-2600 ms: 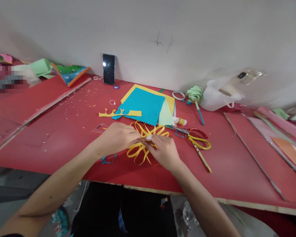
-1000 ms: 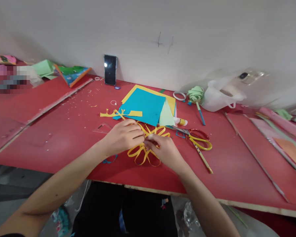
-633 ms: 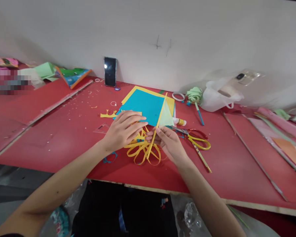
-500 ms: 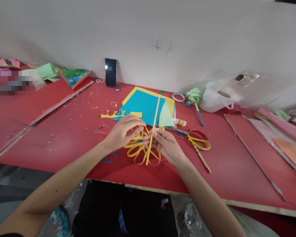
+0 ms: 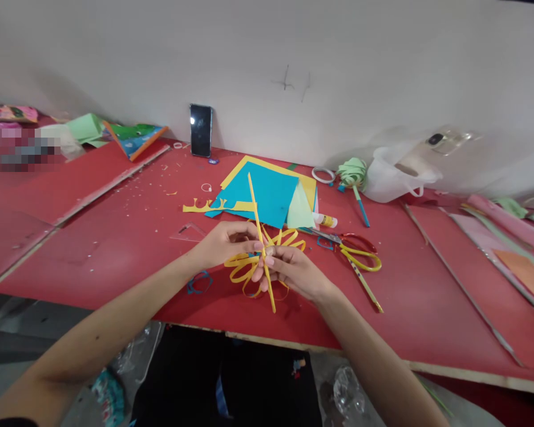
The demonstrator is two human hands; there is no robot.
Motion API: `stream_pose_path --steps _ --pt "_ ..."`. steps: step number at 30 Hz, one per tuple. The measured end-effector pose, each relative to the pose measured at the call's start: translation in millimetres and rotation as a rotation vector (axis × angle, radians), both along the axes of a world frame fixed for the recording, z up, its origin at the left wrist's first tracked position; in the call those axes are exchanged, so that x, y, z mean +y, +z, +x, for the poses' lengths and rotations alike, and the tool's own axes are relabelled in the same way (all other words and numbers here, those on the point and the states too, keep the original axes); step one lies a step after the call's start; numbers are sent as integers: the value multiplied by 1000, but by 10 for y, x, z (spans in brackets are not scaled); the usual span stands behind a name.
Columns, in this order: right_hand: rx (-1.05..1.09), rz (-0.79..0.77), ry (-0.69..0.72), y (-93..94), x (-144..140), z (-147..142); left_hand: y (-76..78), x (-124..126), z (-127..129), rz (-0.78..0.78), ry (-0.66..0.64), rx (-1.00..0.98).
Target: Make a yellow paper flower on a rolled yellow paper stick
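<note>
Both hands pinch a narrow yellow paper strip [image 5: 254,198] near its middle. My left hand [image 5: 231,242] is closed on it from the left, thumb against the strip. From the right, my right hand [image 5: 296,271] grips it just below, fingers curled behind. The strip leans, its upper end to the left and its lower end toward me. Under the hands lies a flower of looped yellow paper strips [image 5: 240,274] with a bit of blue at its centre, partly hidden by the fingers.
Behind lie blue paper [image 5: 258,187], a yellow cut-out strip [image 5: 200,206] and a glue stick [image 5: 326,220]. Scissors [image 5: 360,258] and a pencil [image 5: 365,287] lie to the right. A phone [image 5: 200,130] leans on the wall. A green paper flower [image 5: 352,173] stands near a plastic bag [image 5: 394,178].
My left hand has come down and right and now takes hold of the strip. The strip has swung from leaning right to leaning left at its top.
</note>
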State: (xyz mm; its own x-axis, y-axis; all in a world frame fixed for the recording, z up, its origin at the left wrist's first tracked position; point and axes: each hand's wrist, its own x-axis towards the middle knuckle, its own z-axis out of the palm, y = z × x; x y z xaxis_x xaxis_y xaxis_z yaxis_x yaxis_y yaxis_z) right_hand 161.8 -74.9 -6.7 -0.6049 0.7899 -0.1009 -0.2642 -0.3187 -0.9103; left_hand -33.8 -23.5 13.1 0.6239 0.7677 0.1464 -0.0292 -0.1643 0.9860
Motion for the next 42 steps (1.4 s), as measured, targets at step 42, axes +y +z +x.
stream_pose_path --steps 42 --pt "188 -124 -554 -80 138 8 -55 59 1 -104 47 41"
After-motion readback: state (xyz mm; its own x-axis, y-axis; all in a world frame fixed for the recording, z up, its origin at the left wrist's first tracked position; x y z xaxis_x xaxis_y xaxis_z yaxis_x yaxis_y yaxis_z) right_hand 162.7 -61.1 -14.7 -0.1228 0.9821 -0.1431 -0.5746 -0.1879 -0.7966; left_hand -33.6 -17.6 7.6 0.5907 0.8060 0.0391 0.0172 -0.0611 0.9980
